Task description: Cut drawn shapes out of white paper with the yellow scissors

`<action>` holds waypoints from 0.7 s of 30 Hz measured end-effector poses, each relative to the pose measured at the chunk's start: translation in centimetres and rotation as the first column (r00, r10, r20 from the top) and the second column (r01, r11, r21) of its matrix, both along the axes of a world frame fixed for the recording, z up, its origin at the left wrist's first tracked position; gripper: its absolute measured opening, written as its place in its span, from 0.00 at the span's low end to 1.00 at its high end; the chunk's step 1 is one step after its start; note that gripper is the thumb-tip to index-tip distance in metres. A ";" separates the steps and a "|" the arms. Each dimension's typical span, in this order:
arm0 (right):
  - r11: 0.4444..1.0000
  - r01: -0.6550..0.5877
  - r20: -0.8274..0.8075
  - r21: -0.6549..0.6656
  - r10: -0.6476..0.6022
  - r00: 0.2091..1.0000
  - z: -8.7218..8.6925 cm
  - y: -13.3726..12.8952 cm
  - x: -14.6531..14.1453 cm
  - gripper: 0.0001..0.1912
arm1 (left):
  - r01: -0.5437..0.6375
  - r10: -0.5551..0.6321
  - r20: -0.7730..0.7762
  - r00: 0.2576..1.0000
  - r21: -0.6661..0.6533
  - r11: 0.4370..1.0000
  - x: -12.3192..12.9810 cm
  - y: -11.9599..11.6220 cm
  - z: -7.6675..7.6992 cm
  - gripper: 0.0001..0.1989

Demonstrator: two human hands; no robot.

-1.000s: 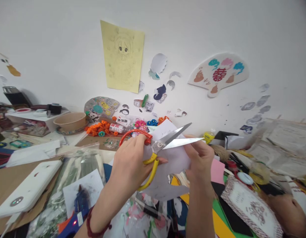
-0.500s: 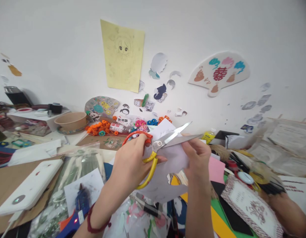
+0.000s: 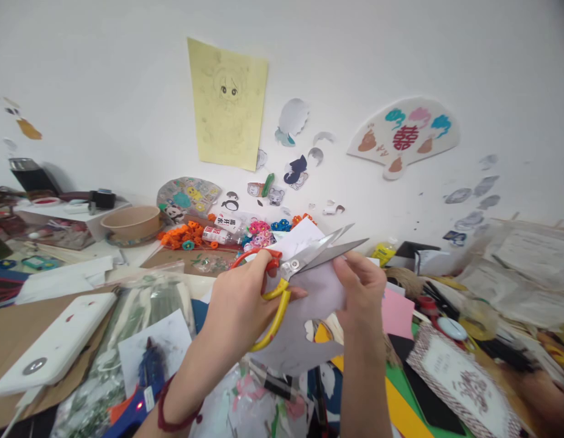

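Note:
My left hand, with a dark red cord round its wrist, is closed on the handles of a pair of scissors. One handle loop is red, the other yellow, and the blades point up to the right, slightly apart. A sheet of white paper with cut, ragged edges lies behind and below the blades. My right hand pinches this paper at its right side, close to the blade tips.
A white device, a blue glue gun and a plastic bag lie left. A beige bowl and orange flowers stand behind. Coloured sheets lie right. Another person's blurred hand shows lower right.
The scissor blades have closed a little. My right hand has shifted slightly left with the paper. The other person's hand at the lower right has moved down and right.

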State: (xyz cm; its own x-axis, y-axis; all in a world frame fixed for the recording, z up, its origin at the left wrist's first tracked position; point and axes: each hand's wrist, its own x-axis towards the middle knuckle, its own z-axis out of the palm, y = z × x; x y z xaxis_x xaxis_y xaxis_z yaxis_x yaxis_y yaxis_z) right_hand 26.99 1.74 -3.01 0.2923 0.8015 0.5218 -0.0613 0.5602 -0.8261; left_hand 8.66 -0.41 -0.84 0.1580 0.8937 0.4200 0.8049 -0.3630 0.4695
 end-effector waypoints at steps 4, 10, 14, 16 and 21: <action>1.000 -0.001 -0.001 0.002 0.001 1.000 0.1 -0.1 -0.1 0.08 | -0.003 0.004 -0.033 0.999 0.014 1.000 -0.1 -0.1 0.1 0.15; 1.000 0.012 -0.021 0.007 -0.012 1.000 0.2 -0.1 0.0 0.07 | 0.017 -0.017 -0.016 1.000 0.030 0.999 -0.1 -0.1 0.0 0.16; 1.000 0.012 -0.018 0.016 -0.012 1.000 0.0 0.0 0.1 0.08 | 0.030 -0.030 0.001 1.000 0.037 0.999 -0.2 -0.1 0.0 0.16; 1.000 0.006 -0.007 0.020 -0.006 1.000 0.0 0.0 0.1 0.07 | 0.034 -0.034 0.003 0.999 0.043 0.998 -0.2 -0.2 0.0 0.16; 1.000 0.011 0.028 0.019 -0.012 1.000 0.3 -0.2 0.3 0.07 | 0.048 -0.050 0.020 0.999 0.067 0.997 -0.1 -0.2 0.2 0.15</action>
State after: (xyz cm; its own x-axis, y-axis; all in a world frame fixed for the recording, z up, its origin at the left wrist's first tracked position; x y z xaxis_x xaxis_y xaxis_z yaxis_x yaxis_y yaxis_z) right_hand 27.30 1.52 -2.72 0.2864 0.7880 0.5451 -0.0320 0.5764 -0.8165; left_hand 8.57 -0.63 -0.65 0.1910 0.8552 0.4818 0.7753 -0.4324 0.4603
